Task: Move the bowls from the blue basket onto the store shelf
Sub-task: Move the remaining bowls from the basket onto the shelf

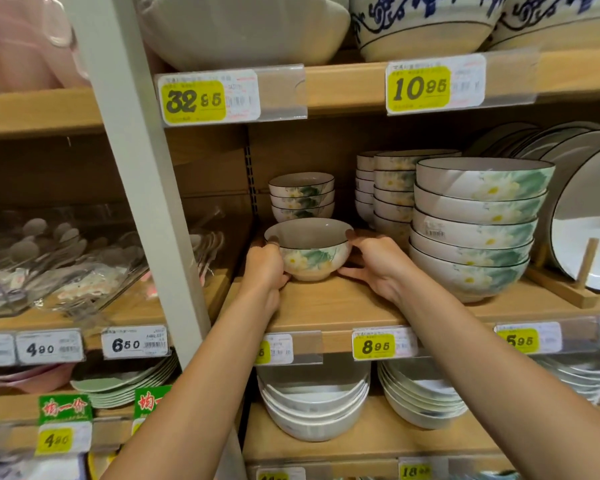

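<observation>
hands (265,268) (378,265) around bowl (309,249), stacked bowls (302,197) behind

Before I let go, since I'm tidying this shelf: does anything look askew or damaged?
Nothing stands out. The floral bowl stands upright between the left hand and right hand, the three-bowl stack behind it nests evenly, and no chips or cracks show.

Up top, blue-patterned crocks (423,26) over a yellow 10.95 tag (420,88); a 32.85 tag (195,100) to its left. Far right, black-rimmed plates (586,230) upright in a wooden rack (568,289). Left of a white post (142,168), bagged spoons (49,258) above a 4.90 tag (49,347) and a 6.50 tag (134,342). Lower down, stacked white dishes (314,407), pale green plates (125,382), green signs (65,408).
</observation>
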Tool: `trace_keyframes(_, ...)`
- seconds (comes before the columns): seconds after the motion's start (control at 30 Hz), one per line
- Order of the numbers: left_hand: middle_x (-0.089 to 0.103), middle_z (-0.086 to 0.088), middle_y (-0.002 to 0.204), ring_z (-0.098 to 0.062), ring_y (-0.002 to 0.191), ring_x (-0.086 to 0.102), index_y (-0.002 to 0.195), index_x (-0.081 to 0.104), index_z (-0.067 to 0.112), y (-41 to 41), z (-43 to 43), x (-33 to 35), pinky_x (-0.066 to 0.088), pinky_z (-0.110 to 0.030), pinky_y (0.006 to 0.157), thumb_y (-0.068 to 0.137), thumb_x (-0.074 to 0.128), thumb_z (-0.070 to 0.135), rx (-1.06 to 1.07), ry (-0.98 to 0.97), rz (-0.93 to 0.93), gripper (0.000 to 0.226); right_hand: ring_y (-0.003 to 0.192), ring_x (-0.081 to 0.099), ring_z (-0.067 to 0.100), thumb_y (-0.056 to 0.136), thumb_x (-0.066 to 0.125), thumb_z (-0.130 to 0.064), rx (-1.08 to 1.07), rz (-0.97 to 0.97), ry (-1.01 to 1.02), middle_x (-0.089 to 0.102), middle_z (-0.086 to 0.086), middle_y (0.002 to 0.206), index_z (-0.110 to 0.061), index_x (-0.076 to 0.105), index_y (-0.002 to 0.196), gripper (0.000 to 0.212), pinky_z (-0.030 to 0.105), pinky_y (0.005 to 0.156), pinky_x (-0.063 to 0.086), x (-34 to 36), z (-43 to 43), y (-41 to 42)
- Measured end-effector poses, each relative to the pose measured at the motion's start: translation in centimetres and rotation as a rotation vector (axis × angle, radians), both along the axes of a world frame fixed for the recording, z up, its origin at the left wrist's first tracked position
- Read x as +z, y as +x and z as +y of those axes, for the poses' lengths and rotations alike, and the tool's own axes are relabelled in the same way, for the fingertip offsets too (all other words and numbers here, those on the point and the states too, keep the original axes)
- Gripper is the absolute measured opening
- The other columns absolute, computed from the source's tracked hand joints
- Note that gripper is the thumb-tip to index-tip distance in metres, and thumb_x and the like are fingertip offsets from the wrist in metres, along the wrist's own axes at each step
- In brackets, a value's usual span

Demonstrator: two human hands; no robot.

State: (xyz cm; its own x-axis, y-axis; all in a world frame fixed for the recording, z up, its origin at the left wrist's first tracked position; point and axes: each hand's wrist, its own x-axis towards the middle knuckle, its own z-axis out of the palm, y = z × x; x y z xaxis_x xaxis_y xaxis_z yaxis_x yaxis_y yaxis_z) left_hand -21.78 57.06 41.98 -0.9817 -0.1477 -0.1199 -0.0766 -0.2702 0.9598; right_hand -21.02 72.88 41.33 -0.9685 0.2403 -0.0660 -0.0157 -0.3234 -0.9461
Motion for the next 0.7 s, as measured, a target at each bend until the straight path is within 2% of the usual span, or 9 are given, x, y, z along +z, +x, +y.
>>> trace_keyframes(0.1,0.055,-0.008,0.122,-0.02,0.095,0.058,0.137,0.044,0.017,-1.2,0.7,0.5,0.053,-0.044,0.092,0.102,0.038,0.016,0.018,0.015,-0.037,0.035,0.127,0.049,0.032,0.098,0.053,-0.014,-0.011,-0.029,-0.023,0.049,0.015,0.14,-0.012,0.041,0.141,0.045,0.056,0.095,0.05,0.4,-0.3,-1.5)
trace_keyframes(0.17,0.053,-0.009,0.13,-0.026,0.109,0.055,0.137,0.044,0.019,-1.7,1.2,0.9,0.052,-0.045,0.09,0.103,0.038,0.019,0.026,0.057,-0.052,0.034,0.127,0.048,0.033,0.1,0.049,-0.016,-0.02,-0.056,-0.001,0.049,0.014,0.141,-0.014,0.043,0.14,0.041,0.057,0.096,0.048,0.7,-0.5,-2.4)
trace_keyframes(0.23,0.052,-0.01,0.134,-0.028,0.113,0.054,0.136,0.045,0.019,-2.3,1.5,1.1,0.05,-0.046,0.087,0.103,0.039,0.021,0.022,0.069,-0.056,0.034,0.126,0.048,0.034,0.101,0.045,-0.016,-0.033,-0.073,0.028,0.049,0.014,0.141,-0.015,0.043,0.14,0.039,0.056,0.095,0.049,1.1,-0.7,-3.1)
trace_keyframes(0.3,0.051,-0.01,0.136,-0.03,0.118,0.052,0.136,0.045,0.02,-3.0,1.7,1.1,0.049,-0.049,0.09,0.103,0.038,0.023,0.018,0.068,-0.048,0.035,0.125,0.049,0.034,0.102,0.043,-0.017,-0.037,-0.077,0.047,0.05,0.014,0.14,-0.015,0.044,0.138,0.037,0.054,0.094,0.049,1.3,-0.8,-3.6)
trace_keyframes(0.43,0.051,-0.01,0.134,-0.031,0.117,0.052,0.134,0.045,0.021,-3.9,2.0,0.7,0.05,-0.049,0.089,0.102,0.037,0.027,0.031,0.048,-0.024,0.033,0.124,0.05,0.035,0.102,0.041,-0.018,-0.06,-0.079,0.062,0.051,0.014,0.139,-0.015,0.046,0.136,0.035,0.051,0.089,0.05,1.2,-1.0,-4.1)
trace_keyframes(0.6,0.053,-0.01,0.131,-0.03,0.116,0.054,0.131,0.047,0.02,-4.4,2.2,0.4,0.049,-0.049,0.095,0.103,0.036,0.03,0.058,0.033,-0.014,0.032,0.12,0.053,0.033,0.102,0.041,-0.018,-0.065,-0.068,0.057,0.053,0.014,0.136,-0.015,0.048,0.133,0.032,0.053,0.094,0.05,1.0,-1.0,-4.2)
trace_keyframes(0.7,0.053,-0.011,0.132,-0.031,0.117,0.054,0.133,0.047,0.02,-4.2,2.2,0.5,0.05,-0.046,0.091,0.103,0.035,0.03,0.046,0.024,-0.003,0.034,0.12,0.053,0.033,0.103,0.041,-0.019,-0.059,-0.067,0.061,0.053,0.014,0.136,-0.015,0.047,0.134,0.032,0.053,0.095,0.05,1.1,-1.0,-4.0)
